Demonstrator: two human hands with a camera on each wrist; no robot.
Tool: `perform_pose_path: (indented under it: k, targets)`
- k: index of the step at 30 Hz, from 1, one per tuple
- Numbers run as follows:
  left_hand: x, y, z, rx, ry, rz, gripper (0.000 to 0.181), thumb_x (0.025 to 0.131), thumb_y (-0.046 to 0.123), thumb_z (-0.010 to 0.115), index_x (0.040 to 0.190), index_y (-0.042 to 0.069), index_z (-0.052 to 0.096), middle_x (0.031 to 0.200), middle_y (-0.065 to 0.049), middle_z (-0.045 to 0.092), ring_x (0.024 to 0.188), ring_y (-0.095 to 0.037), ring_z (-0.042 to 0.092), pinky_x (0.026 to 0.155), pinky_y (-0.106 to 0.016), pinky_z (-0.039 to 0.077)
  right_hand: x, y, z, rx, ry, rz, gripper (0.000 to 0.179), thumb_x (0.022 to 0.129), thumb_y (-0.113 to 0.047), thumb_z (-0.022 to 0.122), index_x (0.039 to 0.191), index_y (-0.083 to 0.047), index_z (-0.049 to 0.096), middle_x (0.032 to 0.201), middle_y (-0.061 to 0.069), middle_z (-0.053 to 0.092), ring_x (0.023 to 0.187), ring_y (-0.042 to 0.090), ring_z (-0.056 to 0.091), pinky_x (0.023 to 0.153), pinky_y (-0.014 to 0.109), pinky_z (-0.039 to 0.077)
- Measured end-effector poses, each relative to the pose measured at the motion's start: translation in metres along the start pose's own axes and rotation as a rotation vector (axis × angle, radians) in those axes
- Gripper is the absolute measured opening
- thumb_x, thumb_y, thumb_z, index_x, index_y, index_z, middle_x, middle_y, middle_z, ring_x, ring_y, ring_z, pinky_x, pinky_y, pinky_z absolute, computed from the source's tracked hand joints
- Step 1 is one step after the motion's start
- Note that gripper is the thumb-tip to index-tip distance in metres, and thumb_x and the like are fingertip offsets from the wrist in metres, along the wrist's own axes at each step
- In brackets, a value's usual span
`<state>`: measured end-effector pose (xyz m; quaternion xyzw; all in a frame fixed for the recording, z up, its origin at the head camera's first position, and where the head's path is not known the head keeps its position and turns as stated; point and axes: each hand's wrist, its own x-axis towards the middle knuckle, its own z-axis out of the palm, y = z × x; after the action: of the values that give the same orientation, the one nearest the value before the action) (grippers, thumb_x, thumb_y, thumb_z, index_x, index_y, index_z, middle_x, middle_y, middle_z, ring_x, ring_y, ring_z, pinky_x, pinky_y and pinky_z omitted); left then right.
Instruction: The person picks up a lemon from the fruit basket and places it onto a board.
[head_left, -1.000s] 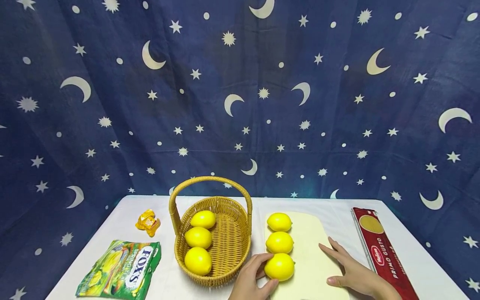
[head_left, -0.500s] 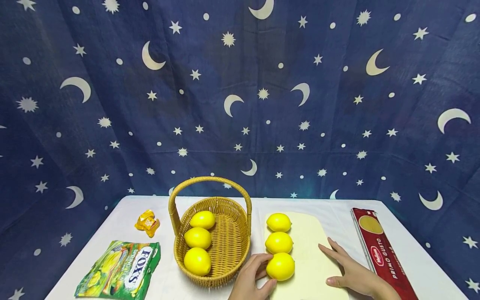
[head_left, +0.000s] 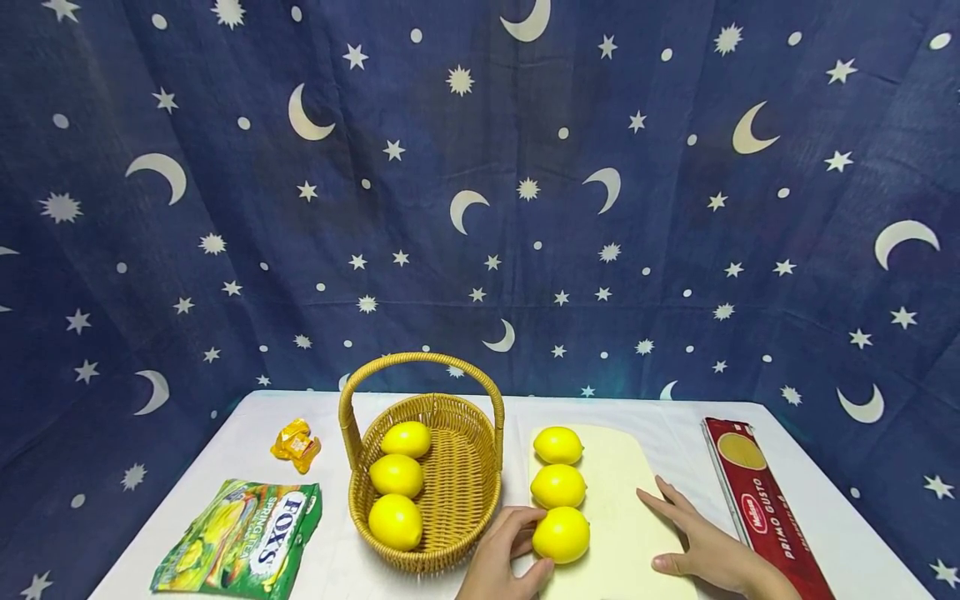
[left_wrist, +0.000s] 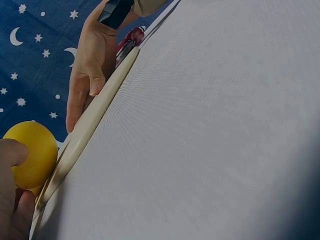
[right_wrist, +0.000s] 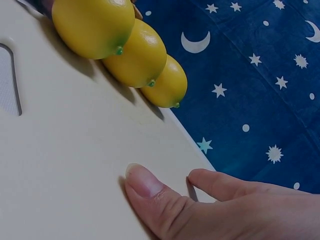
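Note:
On a cream cutting board (head_left: 626, 508), three yellow lemons stand in a column along the left side. My left hand (head_left: 501, 557) holds the nearest lemon (head_left: 562, 535) from its left, index finger at the upper edge and thumb at the lower. In the left wrist view the same lemon (left_wrist: 42, 155) shows between finger and thumb. The middle lemon (head_left: 558, 486) and the far lemon (head_left: 558, 445) sit right behind it. My right hand (head_left: 701, 542) rests on the board's right edge, fingers spread and straight, holding nothing; its thumb (right_wrist: 145, 182) lies over the board in the right wrist view.
Left of the board stands a wicker basket (head_left: 465, 492) with a tall handle and three lemons inside. A green Fox's bag (head_left: 247, 537) and orange wrapped candy (head_left: 297, 446) lie further left. A red pasta packet (head_left: 765, 500) lies at the right.
The nearest lemon has shifted very slightly to the right under my left hand. My right hand stays in the same place on the board.

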<state>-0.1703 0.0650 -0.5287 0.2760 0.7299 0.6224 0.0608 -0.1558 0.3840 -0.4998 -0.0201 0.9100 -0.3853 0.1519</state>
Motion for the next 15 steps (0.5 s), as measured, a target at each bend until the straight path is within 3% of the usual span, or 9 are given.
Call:
perform_pose_path:
  k: [9,15]
  targets:
    - [-0.0011,0.0015,-0.0001,0.011,0.015,-0.005,0.043,0.082,0.02,0.073,0.122,0.022,0.057,0.117,0.002,0.051,0.102,-0.003,0.057,0.078,-0.017,0.054,0.0006,-0.0006,0.0006,-0.025,-0.003,0.022,0.094,0.07,-0.039,0.078,0.148,-0.012,0.033,0.155,0.028,0.002,0.137,0.056,0.005,0.099,0.073,0.002]
    - [0.0,0.0019,0.0021,0.0,0.02,-0.016,0.043,0.082,0.017,0.074,0.121,0.02,0.058,0.115,0.002,0.052,0.101,-0.003,0.057,0.08,-0.015,0.054,0.0005,-0.0008,-0.0008,-0.034,-0.006,0.03,0.095,0.07,-0.039,0.078,0.148,-0.012,0.032,0.155,0.028,0.001,0.137,0.056,0.004,0.099,0.073,0.002]
